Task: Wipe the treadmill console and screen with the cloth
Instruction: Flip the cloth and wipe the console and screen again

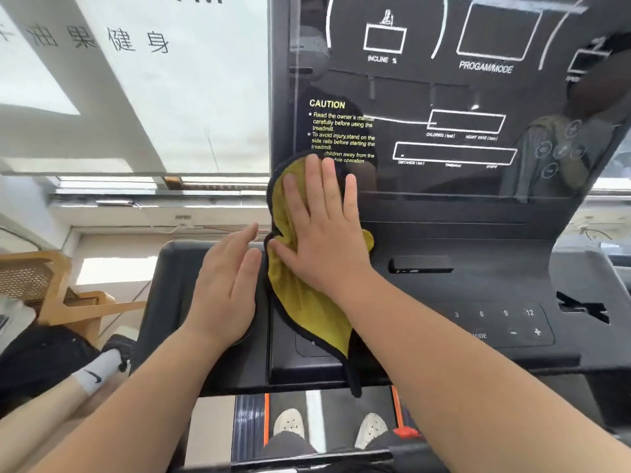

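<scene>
A yellow cloth (304,302) with a black hem drapes from the lower left corner of the dark glossy screen (444,124) down over the black console (461,295). My right hand (324,227) lies flat on the cloth, fingers spread, pressing it against the screen's bottom edge just under the CAUTION text. My left hand (225,285) rests flat on the console's left wing beside the cloth, fingers together and holding nothing. The screen shows white outlined display boxes and reflections.
A keypad (505,322) with numbers and plus and minus signs lies on the console's right. A black slot (421,264) sits below the screen. A wooden chair (51,288) and another person's leg in a white sock (92,373) are at left. My shoes (290,423) stand on the belt.
</scene>
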Demonstrator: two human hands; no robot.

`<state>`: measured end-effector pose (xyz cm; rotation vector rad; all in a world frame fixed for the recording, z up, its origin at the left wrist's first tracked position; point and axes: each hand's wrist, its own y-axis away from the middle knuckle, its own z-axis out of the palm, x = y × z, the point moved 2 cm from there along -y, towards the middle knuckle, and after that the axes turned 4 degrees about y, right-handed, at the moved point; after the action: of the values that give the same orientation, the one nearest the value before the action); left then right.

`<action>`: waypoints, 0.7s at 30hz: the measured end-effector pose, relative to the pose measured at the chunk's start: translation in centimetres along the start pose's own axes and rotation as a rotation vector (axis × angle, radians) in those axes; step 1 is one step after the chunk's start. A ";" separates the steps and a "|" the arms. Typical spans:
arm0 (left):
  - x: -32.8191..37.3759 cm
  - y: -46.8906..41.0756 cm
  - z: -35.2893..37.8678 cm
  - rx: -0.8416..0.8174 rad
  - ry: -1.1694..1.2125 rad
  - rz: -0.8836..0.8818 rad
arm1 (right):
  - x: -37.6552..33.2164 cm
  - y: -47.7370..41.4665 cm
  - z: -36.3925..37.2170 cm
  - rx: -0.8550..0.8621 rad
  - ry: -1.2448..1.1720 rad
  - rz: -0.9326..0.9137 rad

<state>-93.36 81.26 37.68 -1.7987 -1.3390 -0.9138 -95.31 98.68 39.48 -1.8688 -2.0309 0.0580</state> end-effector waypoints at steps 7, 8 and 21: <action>3.4 -1.8 0.3 0.051 -0.029 0.127 | 3.1 2.6 0.1 -0.009 -0.007 0.018; 3.7 -1.9 0.5 0.074 -0.052 0.148 | 3.3 4.0 0.6 -0.031 0.011 -0.006; 4.1 -0.9 4.0 0.002 -0.277 0.037 | 9.6 8.8 0.9 -0.190 0.002 0.479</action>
<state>-92.81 86.78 39.25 -1.9964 -1.4680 -0.6599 -87.64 109.19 38.57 -2.4347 -1.5897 -0.0113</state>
